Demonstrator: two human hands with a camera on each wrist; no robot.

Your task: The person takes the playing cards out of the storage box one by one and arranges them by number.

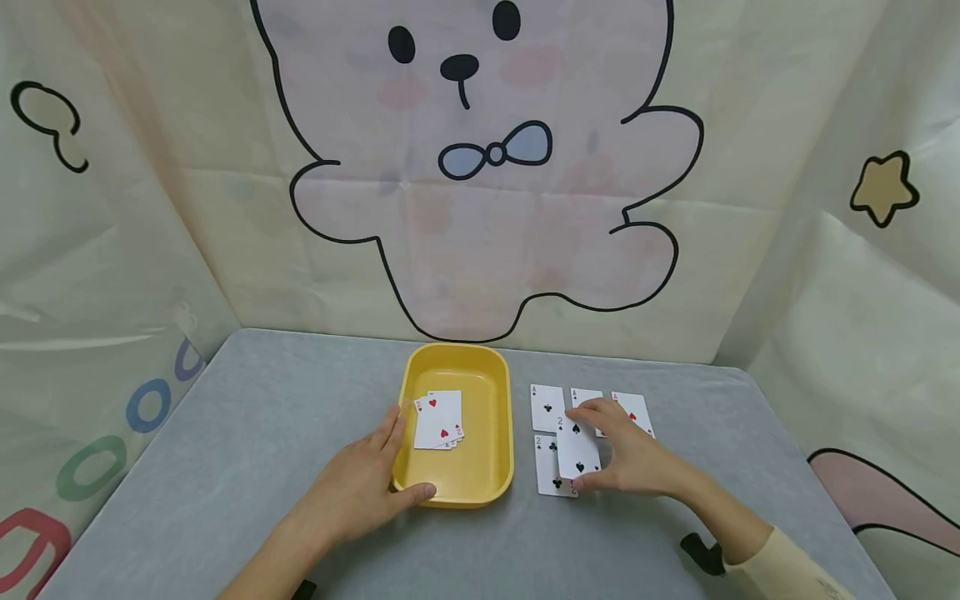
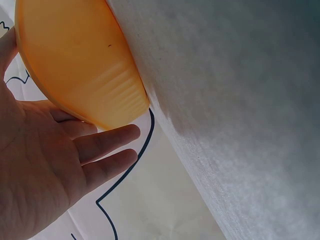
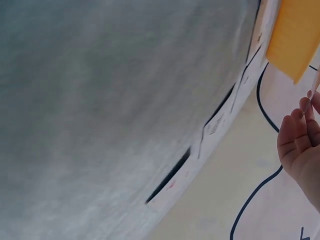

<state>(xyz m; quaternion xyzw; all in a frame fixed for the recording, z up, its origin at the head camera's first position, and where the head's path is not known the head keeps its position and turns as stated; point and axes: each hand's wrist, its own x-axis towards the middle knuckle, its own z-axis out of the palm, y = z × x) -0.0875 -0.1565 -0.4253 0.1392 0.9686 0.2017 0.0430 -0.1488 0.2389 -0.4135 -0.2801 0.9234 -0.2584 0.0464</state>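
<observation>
My right hand (image 1: 626,457) pinches a two of spades card (image 1: 576,448) between thumb and fingers at its far and near edges. This card covers part of a two of clubs (image 1: 545,473) on the table. In the right wrist view the hand (image 3: 302,140) shows at the right edge, the held card only as a thin sliver. My left hand (image 1: 360,479) rests at the left near corner of a yellow tray (image 1: 472,475), thumb over the near rim. In the left wrist view its fingers (image 2: 107,142) extend along the tray's outside. A two of hearts (image 1: 441,417) tops several cards inside.
Behind the held card lie an ace of clubs (image 1: 547,407), a partly hidden ace (image 1: 585,395) and a red ace (image 1: 633,408) in a row. Grey cloth (image 1: 262,417) covers the table. A printed curtain (image 1: 480,250) hangs along its back and sides.
</observation>
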